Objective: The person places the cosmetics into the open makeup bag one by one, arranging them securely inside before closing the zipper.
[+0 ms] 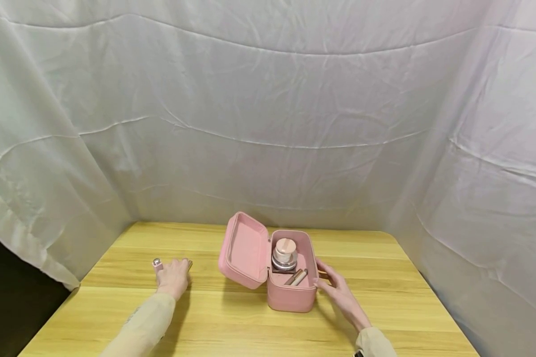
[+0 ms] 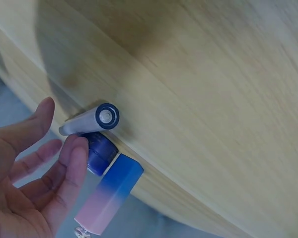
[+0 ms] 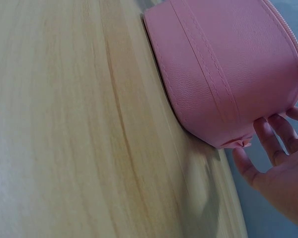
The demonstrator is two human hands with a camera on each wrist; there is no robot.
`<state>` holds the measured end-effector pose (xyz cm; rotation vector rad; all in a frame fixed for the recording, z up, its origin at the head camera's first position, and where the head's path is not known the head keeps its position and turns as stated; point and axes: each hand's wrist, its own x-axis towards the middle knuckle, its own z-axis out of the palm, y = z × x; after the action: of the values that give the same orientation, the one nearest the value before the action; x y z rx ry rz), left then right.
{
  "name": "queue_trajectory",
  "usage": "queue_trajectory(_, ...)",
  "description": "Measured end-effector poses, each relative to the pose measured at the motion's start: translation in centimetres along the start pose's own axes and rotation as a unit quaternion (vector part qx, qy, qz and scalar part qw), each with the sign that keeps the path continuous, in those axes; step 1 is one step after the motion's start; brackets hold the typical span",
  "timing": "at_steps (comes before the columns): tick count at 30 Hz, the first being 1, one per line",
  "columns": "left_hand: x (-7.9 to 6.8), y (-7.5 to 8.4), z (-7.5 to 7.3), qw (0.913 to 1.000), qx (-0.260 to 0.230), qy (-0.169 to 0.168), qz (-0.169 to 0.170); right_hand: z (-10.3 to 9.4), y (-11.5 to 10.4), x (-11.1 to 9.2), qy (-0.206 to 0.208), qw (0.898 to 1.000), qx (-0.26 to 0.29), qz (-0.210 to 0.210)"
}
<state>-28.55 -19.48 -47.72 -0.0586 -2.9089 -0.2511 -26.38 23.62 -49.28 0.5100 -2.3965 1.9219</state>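
Note:
My left hand (image 1: 173, 278) reaches over the left of the table, thumb and fingers apart. In the left wrist view, a slim cylindrical tube (image 2: 84, 121) lies by its fingertips; whether they touch cannot be told. A small dark blue container (image 2: 102, 152) and a blue-and-pink lipstick-like tube (image 2: 109, 196) with a shiny end are beside it. My right hand (image 1: 339, 292) rests its fingertips against the right side of a pink cosmetic case (image 1: 291, 301). The case's lid (image 1: 250, 250) hangs back to the left.
Inside the case sit a round jar with a pale pink top (image 1: 286, 245), a silvery round container under it, and slim tubes (image 1: 300, 277). The wooden table (image 1: 214, 327) borders a pale curtain (image 1: 268, 114) at the back and sides.

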Motion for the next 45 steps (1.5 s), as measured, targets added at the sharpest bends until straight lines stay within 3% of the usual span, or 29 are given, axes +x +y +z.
queue_trajectory(19,0.0,-0.1,0.4,0.9993,-0.024,0.025,0.013,0.0,0.1,0.0,-0.003,1.0,0.003,-0.004)
queue_trajectory(35,0.0,-0.4,0.2,0.9973,-0.037,0.042,0.048,0.0,0.2,0.1,0.002,1.0,0.001,-0.001)
queue_trajectory(45,0.5,-0.5,-0.9,0.9956,-0.085,0.035,0.019,0.0,0.2,0.0,0.001,1.0,-0.005,-0.002)
